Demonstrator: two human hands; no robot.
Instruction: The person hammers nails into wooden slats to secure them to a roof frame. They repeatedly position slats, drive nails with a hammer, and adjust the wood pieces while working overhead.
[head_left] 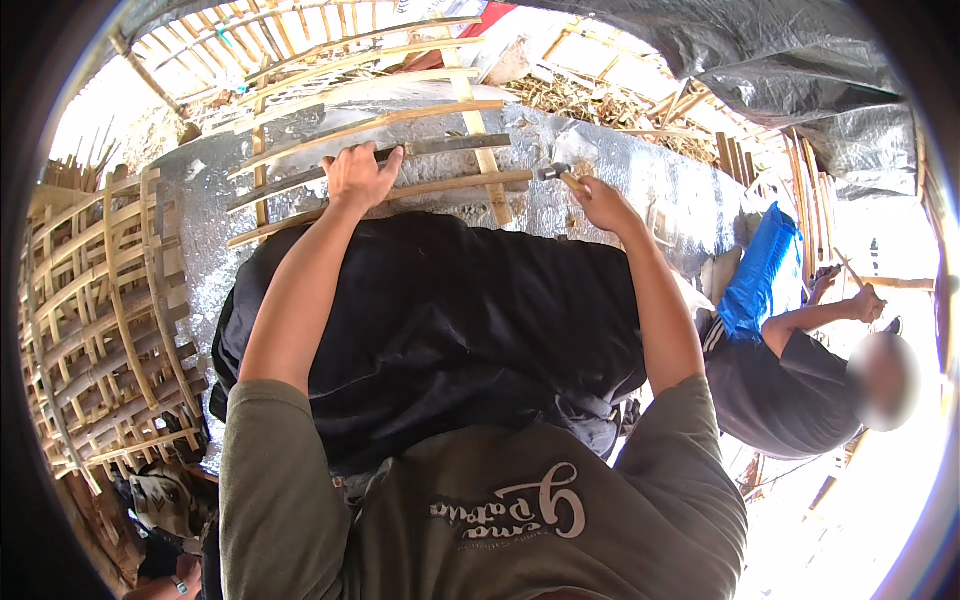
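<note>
A bamboo slat frame [470,118] lies in front of me on a grey, silvery work surface [205,215]. Several long slats run across its two crosspieces. My left hand [362,177] is closed over one dark bamboo slat [455,146] left of the frame's middle, thumb toward the right. My right hand [607,208] grips the handle of a hammer [553,172]. The hammer's dark metal head is just past the right end of the nearest slat [515,177], close above the surface. Whether a nail is there cannot be made out.
Bamboo lattice panels [100,310] are stacked at the left. A person [790,390] sits at the right, a thin stick or tool in hand, beside a blue plastic sack [765,270]. Dry stalks [620,112] are heaped at the back, and dark tarpaulin [780,65] hangs above.
</note>
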